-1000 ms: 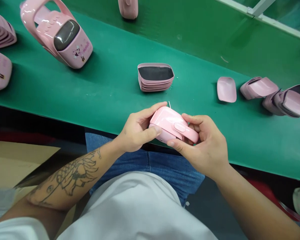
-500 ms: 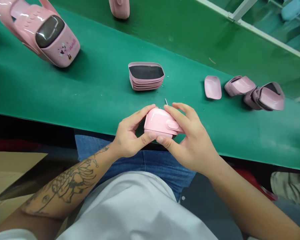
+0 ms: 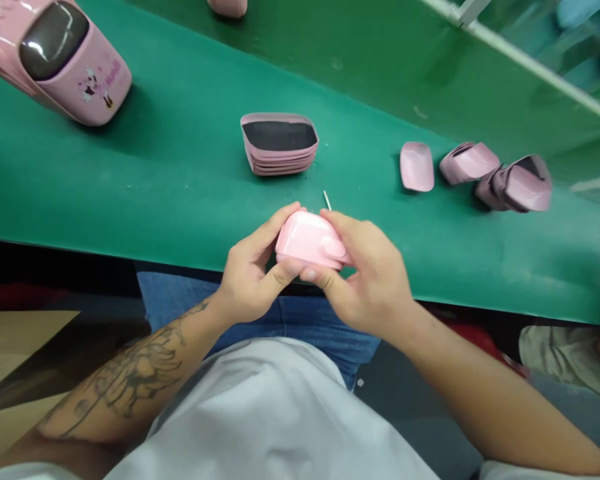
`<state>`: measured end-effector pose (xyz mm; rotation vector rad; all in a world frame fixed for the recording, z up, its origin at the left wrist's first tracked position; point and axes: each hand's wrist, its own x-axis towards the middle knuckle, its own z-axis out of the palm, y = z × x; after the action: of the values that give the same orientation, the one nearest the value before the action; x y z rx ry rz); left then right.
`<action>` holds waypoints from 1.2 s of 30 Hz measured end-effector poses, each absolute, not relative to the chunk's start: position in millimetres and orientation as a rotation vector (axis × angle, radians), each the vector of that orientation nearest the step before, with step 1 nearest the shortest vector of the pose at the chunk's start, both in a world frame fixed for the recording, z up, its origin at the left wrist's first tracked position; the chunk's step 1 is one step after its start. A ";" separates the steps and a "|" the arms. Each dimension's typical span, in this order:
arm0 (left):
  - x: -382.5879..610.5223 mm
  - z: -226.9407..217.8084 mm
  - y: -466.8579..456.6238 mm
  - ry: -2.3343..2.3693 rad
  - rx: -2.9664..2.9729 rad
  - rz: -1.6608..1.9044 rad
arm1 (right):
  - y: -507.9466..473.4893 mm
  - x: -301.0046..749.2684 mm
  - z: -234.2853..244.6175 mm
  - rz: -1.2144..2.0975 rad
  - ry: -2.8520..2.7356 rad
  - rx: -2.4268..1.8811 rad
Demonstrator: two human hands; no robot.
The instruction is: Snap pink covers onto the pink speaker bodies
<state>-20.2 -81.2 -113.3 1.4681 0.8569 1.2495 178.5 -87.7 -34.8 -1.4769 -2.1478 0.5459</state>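
Both my hands grip a small glossy pink plastic case point(image 3: 307, 239) at the near edge of the green table point(image 3: 180, 180). My left hand point(image 3: 250, 273) wraps its left end, thumb under and fingers over the top. My right hand point(image 3: 367, 273) covers its right end, fingers closed over the raised pink tab. A thin white pin point(image 3: 327, 200) lies on the table just beyond the case.
A stack of pink lids with dark insides point(image 3: 279, 142) sits behind the case. A single pink lid point(image 3: 417, 166) and more leaning lids point(image 3: 500, 175) lie to the right. A large pink device with a dark window point(image 3: 65, 60) lies far left.
My right hand has slid further over the case, covering more of its right end and tab. The hands and case moved slightly left and toward me; the view tilted.
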 end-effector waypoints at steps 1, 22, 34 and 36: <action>-20.2 -112.1 -78.9 0.847 1.469 1.229 | -88.4 177.8 -35.8 0.543 -2.141 -1.480; 10.6 -101.3 -62.9 1.084 0.224 1.608 | -111.2 142.9 -116.5 0.928 -1.395 -1.204; -78.6 -41.0 -65.6 1.180 2.043 0.726 | -89.0 171.6 -56.1 0.906 -2.085 -1.144; -75.8 -36.1 -65.5 1.221 1.996 0.651 | -84.6 170.2 -47.7 0.946 -2.158 -1.124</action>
<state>-75.8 -65.5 -36.1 1.9955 1.2206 0.6512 170.2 -84.6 -47.7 -1.1241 -2.1578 0.9456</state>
